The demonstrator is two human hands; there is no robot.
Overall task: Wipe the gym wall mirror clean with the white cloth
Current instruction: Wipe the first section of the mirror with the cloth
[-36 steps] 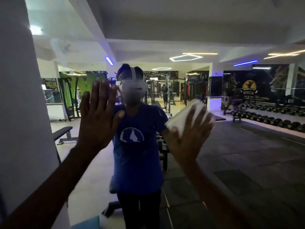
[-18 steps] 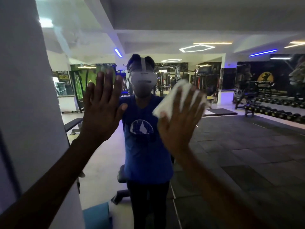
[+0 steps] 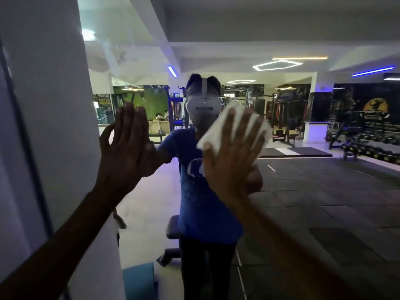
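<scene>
right hand (image 3: 232,156) flat on white cloth (image 3: 218,133), mirror (image 3: 324,191)

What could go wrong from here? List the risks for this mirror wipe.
1. The bare left hand lies flat against the mirror, so it may leave fresh prints on the glass.
2. The right hand presses the white cloth with straight, spread fingers and no grip; the cloth could slip out and drop.
3. The cloth covers only a small patch, so streaks may remain between passes.
</scene>
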